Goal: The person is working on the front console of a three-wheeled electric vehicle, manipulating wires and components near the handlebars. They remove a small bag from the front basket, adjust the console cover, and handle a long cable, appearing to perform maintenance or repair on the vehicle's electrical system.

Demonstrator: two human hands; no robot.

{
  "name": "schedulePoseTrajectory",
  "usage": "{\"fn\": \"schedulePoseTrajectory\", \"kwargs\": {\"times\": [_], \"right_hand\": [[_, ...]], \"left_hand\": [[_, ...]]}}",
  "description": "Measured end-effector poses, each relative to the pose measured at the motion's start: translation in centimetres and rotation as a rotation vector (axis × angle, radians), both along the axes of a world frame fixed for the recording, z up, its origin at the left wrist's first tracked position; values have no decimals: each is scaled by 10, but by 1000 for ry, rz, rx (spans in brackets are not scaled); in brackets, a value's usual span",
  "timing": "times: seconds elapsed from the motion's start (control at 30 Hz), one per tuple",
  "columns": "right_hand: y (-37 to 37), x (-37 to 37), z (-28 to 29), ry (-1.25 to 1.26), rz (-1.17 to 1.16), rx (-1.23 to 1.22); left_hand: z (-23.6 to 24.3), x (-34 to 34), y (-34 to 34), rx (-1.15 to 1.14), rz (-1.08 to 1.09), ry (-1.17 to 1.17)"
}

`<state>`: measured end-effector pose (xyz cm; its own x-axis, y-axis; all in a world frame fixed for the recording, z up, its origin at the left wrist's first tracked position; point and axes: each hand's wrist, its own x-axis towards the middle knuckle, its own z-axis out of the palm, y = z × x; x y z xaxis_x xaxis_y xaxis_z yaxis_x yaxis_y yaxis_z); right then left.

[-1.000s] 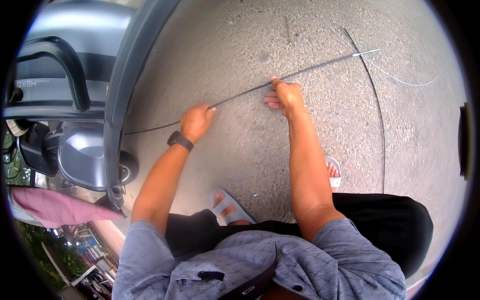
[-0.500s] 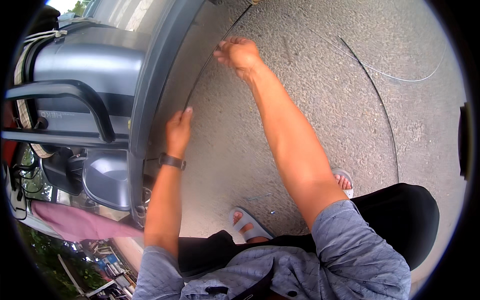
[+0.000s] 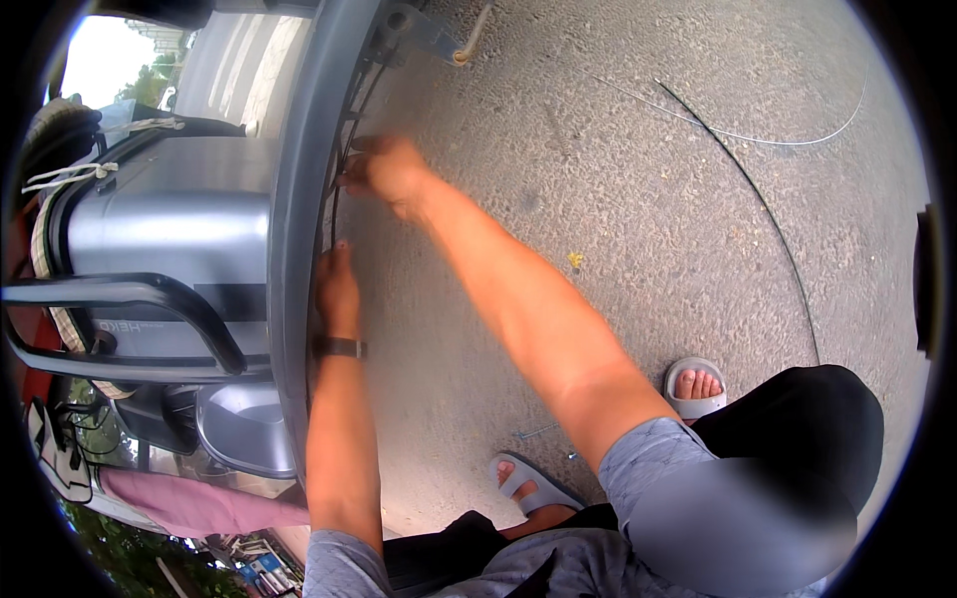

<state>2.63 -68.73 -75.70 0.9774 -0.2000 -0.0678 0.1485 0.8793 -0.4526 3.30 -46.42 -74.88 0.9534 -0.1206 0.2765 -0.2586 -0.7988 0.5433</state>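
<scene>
A thin black cable (image 3: 334,221) runs along the underside of a grey vehicle's edge (image 3: 307,184). My left hand (image 3: 339,294), with a dark band on its wrist, is closed on the cable beside that edge, thumb pointing away from me; some fingers are hidden. Farther off, my right hand (image 3: 394,174) pinches the same cable, its fingers slightly smeared by motion. Past my right hand the cable continues up toward a metal bracket (image 3: 424,38) under the vehicle.
On the rough paved ground (image 3: 558,189) to the right lie another black cable (image 3: 763,204) and a thin pale wire (image 3: 797,143) crossing it. A black tubular bar (image 3: 130,289) sticks out from the vehicle. A thin rod (image 3: 538,432) lies near my sandalled left foot (image 3: 533,488).
Both hands have moved left with the cable, close against the vehicle's edge. My right hand has come nearer and sits lower in view. The bracket under the vehicle now shows more fully.
</scene>
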Motion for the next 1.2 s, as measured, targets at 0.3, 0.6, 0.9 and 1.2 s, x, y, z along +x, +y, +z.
{"fn": "schedulePoseTrajectory", "kwargs": {"times": [0.3,0.6,0.9,1.2], "right_hand": [[-1,4,-21,13,3,46],[-1,-35,-39,150,65,-56],[-4,-87,-106,87,82,-6],[45,-125,-139,312,134,50]], "left_hand": [[-3,-9,-7,57,-12,22],[-5,-70,6,3,-48,172],[9,-117,71,337,-39,222],[68,-205,113,676,-484,183]]}}
